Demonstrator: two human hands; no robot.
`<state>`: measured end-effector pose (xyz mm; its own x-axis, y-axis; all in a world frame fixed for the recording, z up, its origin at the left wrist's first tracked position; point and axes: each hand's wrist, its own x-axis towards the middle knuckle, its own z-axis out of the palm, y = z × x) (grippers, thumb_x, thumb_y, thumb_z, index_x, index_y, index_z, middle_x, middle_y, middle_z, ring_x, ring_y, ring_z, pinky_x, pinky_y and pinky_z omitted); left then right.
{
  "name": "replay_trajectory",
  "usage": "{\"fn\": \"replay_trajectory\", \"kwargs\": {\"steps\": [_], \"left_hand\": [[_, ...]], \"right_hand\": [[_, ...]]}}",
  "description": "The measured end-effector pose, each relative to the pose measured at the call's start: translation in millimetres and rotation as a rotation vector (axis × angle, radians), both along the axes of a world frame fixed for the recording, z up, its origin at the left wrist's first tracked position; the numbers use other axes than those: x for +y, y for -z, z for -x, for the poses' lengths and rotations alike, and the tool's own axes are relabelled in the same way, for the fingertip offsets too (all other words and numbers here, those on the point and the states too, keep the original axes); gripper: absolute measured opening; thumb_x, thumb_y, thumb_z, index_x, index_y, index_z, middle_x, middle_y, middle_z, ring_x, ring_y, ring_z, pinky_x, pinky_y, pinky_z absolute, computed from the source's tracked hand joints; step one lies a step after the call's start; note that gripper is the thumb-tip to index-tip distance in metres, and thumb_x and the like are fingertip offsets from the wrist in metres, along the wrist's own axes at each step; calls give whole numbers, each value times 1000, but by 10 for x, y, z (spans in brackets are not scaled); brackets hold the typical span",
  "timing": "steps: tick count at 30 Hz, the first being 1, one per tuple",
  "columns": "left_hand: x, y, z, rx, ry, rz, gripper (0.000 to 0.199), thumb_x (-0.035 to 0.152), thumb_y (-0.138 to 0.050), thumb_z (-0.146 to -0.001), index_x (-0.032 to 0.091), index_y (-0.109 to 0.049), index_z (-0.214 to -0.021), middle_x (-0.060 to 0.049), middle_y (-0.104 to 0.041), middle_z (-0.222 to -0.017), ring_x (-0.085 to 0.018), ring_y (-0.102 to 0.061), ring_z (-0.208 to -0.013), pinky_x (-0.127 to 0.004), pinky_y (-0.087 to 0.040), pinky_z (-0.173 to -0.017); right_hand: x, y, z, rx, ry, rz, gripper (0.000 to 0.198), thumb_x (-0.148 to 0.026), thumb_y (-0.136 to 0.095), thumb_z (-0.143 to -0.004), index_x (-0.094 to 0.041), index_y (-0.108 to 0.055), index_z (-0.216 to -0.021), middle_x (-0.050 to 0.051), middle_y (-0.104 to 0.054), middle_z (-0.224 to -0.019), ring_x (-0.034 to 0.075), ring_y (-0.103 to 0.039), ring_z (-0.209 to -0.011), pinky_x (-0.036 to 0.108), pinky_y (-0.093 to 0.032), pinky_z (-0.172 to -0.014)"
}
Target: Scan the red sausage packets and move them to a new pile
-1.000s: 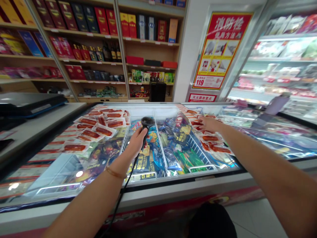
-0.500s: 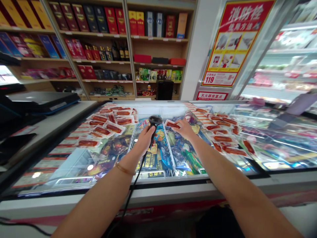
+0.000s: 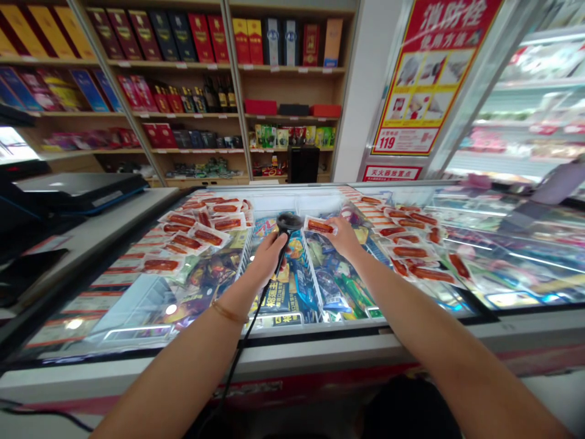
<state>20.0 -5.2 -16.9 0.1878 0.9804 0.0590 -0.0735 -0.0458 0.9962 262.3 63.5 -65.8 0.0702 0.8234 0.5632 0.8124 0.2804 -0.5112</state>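
My left hand (image 3: 270,256) is wrapped round the handle of a black corded barcode scanner (image 3: 289,222), whose head points forward. To its right, my right hand (image 3: 343,236) pinches the edge of a clear-wrapped sausage pack (image 3: 320,226) just beside the scanner head. Both hands are over the glass top of a chest freezer (image 3: 274,194). On the glass at the left lies a loose group of sausage packs (image 3: 208,235). Another group of sausage packs (image 3: 412,252) is spread out at the right. The scanner's black cable (image 3: 247,350) trails down past my left forearm.
Bagged frozen goods (image 3: 278,292) show in wire baskets under the glass. A counter with a flat dark device (image 3: 85,186) stands at the left. Behind the freezer are shelves (image 3: 287,70) of boxes and bottles, and a red poster (image 3: 432,79). Refrigerated shelves (image 3: 530,122) stand at the far right.
The sausage pack in my right hand has tipped slightly, with more of its face showing. My left hand and the scanner have hardly moved. The view has shifted a little.
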Motion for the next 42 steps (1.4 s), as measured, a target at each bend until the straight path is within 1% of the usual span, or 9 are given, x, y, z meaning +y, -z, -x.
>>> {"fn": "replay_trajectory", "kwargs": {"steps": [3,9,13,23,30,33,36,39,42], "left_hand": [[-8,-3,5,-10,40,-1,42,58,-61,-73,20,-50,-89,2,-61,-65,-7,-47,-35,-19,-33,-33],[-41,-18,4,-49,78,15,42,57,-61,-73,19,-51,-88,2,-60,-65,-8,-47,-37,-20,-33,-33],[-60,-31,2,-51,92,-7,43,55,-61,-73,18,-53,-93,1,-59,-64,-8,-47,-37,-20,-33,-33],[-83,-36,13,-48,154,-27,42,54,-61,-73,18,-52,-93,2,-58,-65,-7,-45,-37,-19,-33,-33],[-9,29,15,-16,151,-11,45,58,-61,-72,19,-50,-92,2,-58,-66,-8,-47,-36,-20,-32,-32],[-3,5,21,-12,82,10,43,58,-60,-73,20,-50,-89,2,-59,-65,-8,-47,-36,-20,-32,-32],[13,-121,81,-43,-60,59,39,56,-59,-74,20,-49,-86,3,-58,-63,-8,-47,-35,-21,-33,-33],[77,-343,268,-111,-195,92,37,55,-57,-76,19,-49,-82,2,-58,-62,-8,-46,-35,-22,-34,-34],[178,-562,611,-150,-341,48,35,53,-54,-78,18,-49,-79,2,-56,-59,-8,-44,-34,-22,-33,-34]], "right_hand": [[-16,-27,20,83,2,-91,28,-17,-60,-76,-20,-61,-104,8,-62,-105,24,-56,-104,40,-42,-95],[-91,-112,69,135,-11,-185,30,-17,-58,-78,-19,-59,-108,10,-60,-106,25,-55,-103,38,-45,-90],[-115,-143,90,171,-9,-197,30,-18,-57,-78,-19,-59,-108,10,-59,-106,25,-55,-102,38,-45,-89],[-152,-177,114,161,-12,-222,30,-17,-57,-78,-18,-59,-108,10,-58,-105,25,-54,-101,39,-44,-91],[-74,-86,63,178,-64,-323,28,-19,-60,-77,-20,-59,-105,9,-58,-101,25,-55,-100,41,-45,-89],[-52,-56,72,157,-52,-316,27,-20,-60,-77,-20,-59,-104,9,-59,-100,26,-55,-100,44,-44,-91],[-26,-103,174,108,-78,-292,25,-19,-58,-78,-20,-60,-103,10,-60,-101,27,-55,-100,45,-44,-91],[50,-261,425,60,-170,-267,24,-17,-59,-77,-21,-61,-101,9,-61,-98,26,-56,-98,43,-45,-91],[200,-504,852,53,-260,-244,22,-16,-59,-77,-21,-62,-98,7,-60,-95,24,-57,-94,39,-46,-88]]}}
